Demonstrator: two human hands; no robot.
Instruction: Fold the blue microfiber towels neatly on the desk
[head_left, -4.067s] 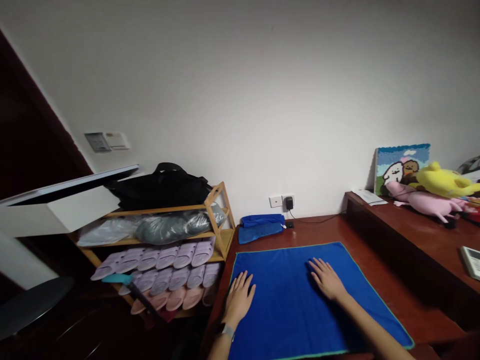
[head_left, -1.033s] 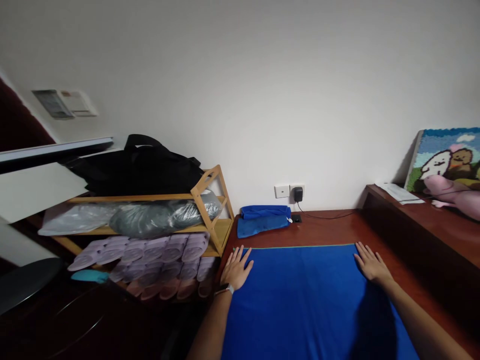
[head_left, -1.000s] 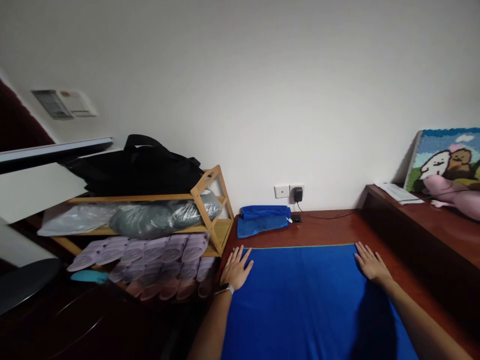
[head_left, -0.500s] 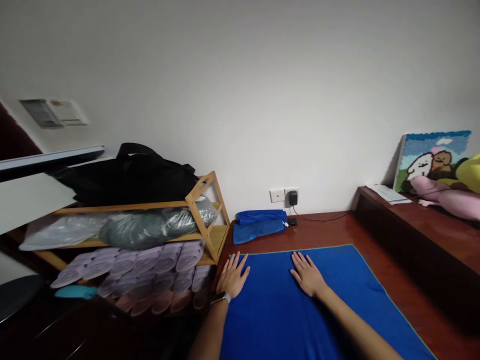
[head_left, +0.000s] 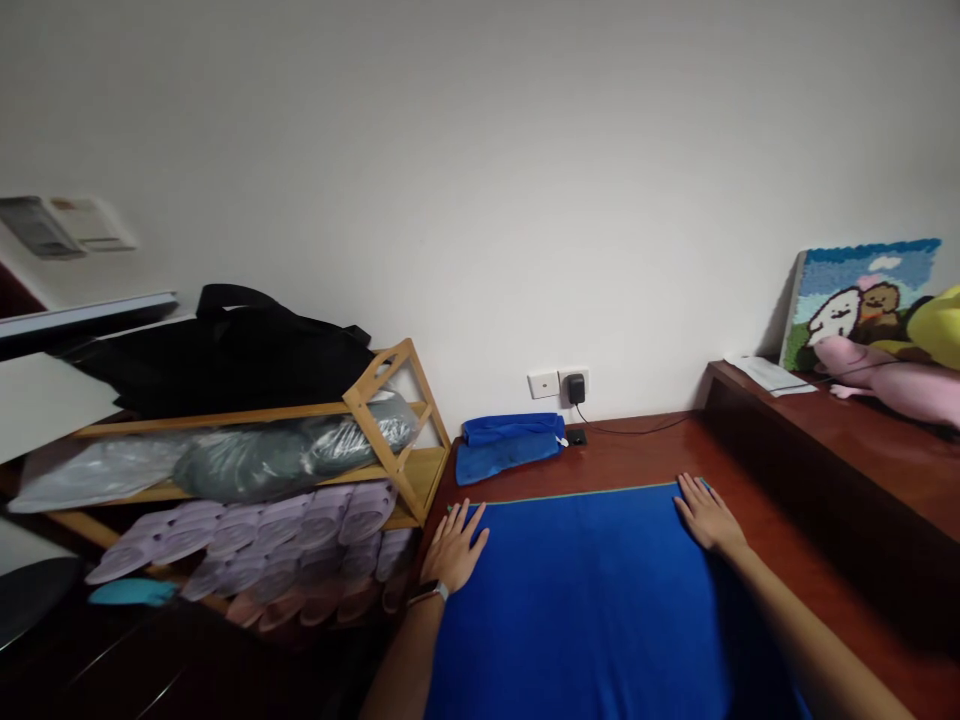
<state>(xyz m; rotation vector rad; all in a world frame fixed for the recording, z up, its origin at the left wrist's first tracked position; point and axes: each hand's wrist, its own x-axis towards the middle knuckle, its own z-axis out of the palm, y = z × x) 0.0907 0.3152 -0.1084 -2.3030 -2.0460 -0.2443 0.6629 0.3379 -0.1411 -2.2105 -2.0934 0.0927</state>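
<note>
A large blue cloth (head_left: 577, 590) with a thin green edge lies spread on the reddish-brown tabletop (head_left: 637, 450). My left hand (head_left: 454, 550) rests flat on its far left corner, fingers apart, with a watch on the wrist. Over at the far right corner, my right hand (head_left: 711, 515) lies palm down with its fingers stretched out. Neither hand grips anything. Part of the cloth's right side is hidden under my right forearm.
Behind the cloth lies a folded blue cloth (head_left: 510, 447), near a black plug adapter (head_left: 575, 388) with a cable. At left stands a wooden rack (head_left: 405, 480) with purple slippers (head_left: 281, 525) and a black bag (head_left: 247, 360). A raised ledge (head_left: 892, 430) at right bears a pink plush toy (head_left: 892, 380).
My right hand has slid rightward along the cloth's far edge, from its middle to the right corner. My left hand stays on the left corner. The view has shifted slightly right.
</note>
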